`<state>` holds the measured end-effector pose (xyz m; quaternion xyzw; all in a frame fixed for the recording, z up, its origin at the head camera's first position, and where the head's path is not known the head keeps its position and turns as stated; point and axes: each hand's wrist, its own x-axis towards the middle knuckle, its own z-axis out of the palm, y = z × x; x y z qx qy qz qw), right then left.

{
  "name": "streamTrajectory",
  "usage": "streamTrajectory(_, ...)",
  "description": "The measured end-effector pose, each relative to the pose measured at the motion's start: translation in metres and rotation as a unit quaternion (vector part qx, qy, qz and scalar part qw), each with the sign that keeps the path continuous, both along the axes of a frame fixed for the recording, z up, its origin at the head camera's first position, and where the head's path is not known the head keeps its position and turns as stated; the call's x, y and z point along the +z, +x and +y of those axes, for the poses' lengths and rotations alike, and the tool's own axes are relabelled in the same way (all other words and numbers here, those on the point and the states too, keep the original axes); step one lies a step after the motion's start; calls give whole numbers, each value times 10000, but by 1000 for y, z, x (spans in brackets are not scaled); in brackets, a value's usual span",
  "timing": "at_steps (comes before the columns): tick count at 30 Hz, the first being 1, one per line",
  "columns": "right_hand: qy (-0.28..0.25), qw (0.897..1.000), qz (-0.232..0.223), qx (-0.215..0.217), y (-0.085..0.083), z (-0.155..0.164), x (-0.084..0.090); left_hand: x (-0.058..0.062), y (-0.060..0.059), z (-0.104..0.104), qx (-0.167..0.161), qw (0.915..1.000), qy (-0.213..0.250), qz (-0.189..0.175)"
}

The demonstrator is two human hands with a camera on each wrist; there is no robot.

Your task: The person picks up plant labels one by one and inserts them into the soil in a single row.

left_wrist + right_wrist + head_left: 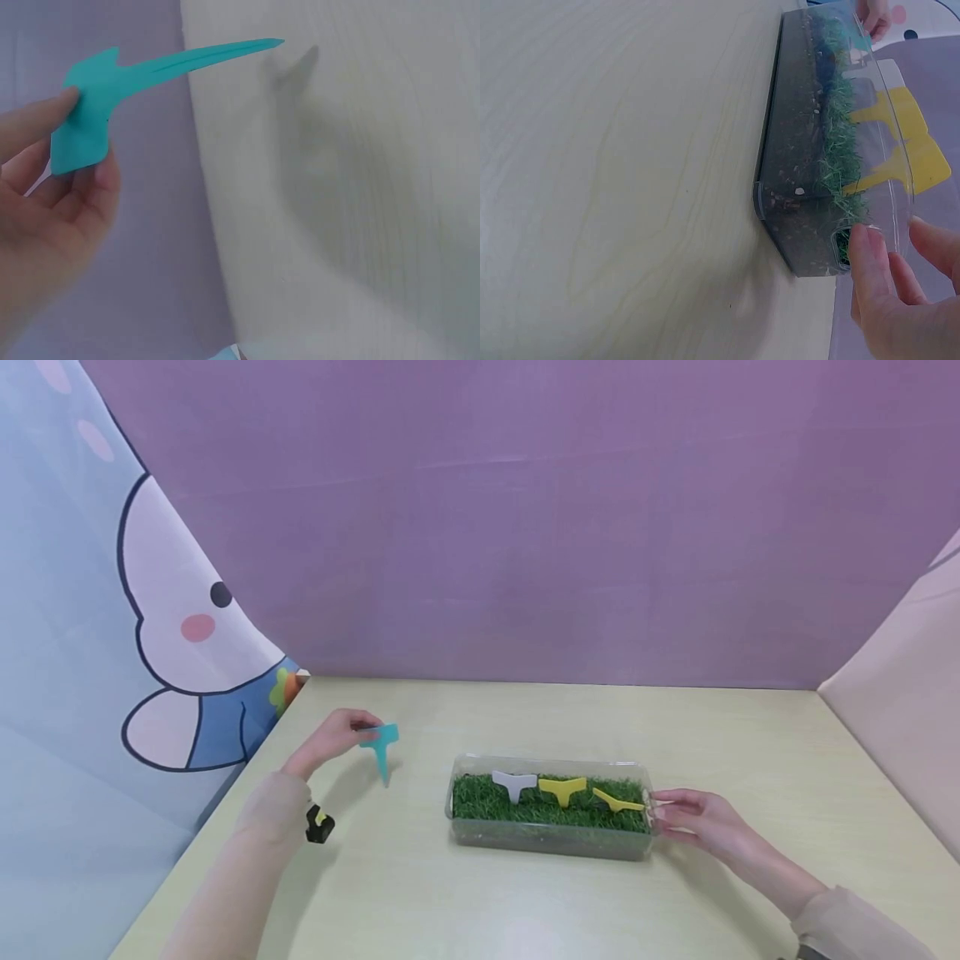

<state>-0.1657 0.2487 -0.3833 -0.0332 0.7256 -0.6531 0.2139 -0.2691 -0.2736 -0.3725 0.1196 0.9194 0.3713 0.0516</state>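
Pale wooden table (pixel 525 893), purple backdrop (pixel 525 527)

Soft, even light is filling the scene, bright without harsh glare. The teal plant tag (pixel 112 97) is casting a faint, blurred shadow onto the pale table (pixel 360 225), and in the head view the forearms are throwing weak shadows beside them. The clear tray (pixel 889 135) is showing mild sheen along its wall. The fingers (pixel 870 277) are looking soft and out of focus up close. The head view's edges are bending slightly.

Open table (pixel 420 893) all round the grass tray (pixel 547 842), three markers (pixel 562 788) upright inside
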Motion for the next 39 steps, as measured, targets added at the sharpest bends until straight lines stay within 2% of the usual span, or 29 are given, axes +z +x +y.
streamTrajectory(7, -64, 10000, -3, 11, -1, 1, -1, 14, 6, 21, 33, 9997, 259, -10)
streamTrajectory(14, -72, 10000, -27, -19, -1, 1, -1, 27, 12, 37, -160, 9986, 488, 115)
streamTrajectory(26, -73, 9999, -74, -16, -2, 1, -1, 48, 24, 60, -311, 9965, 733, 268)
streamTrajectory(39, 131, 9998, -109, -128, -1, 0, 0, 58, 34, 79, -453, 9937, 932, 416)
